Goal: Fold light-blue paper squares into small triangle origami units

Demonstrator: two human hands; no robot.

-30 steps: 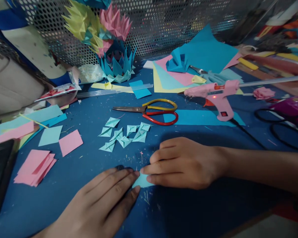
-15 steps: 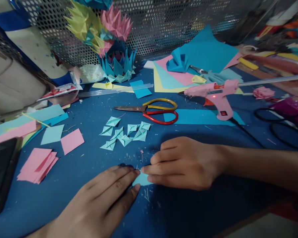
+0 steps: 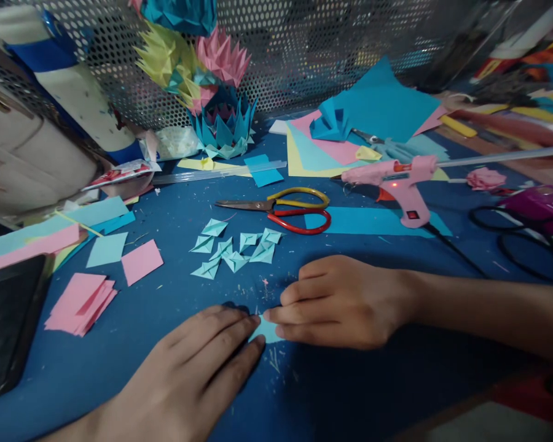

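A small folded piece of light blue paper [image 3: 269, 330] lies on the blue tabletop, partly covered by my fingers. My left hand [image 3: 188, 368] presses its left side, with the index finger at the upper corner and the thumb at the lower edge. From the other side, my right hand [image 3: 338, 304] pins it with index finger and thumb, the other fingers curled in. Just beyond the hands is a loose group of small folded light blue paper pieces [image 3: 236, 262]. Scissors [image 3: 253, 205] with one yellow and one red handle lie farther back.
A pink glue gun [image 3: 412, 190] with its light lit rests at right, its cord trailing toward my right forearm. At left are pink paper squares [image 3: 76, 301] and a phone [image 3: 11, 325]. Paper flowers [image 3: 223, 126] stand against a perforated metal panel [image 3: 295, 55].
My left thumb has moved up closer to the paper's lower edge. Both hands keep to the same paper. The whole view has shifted slightly.
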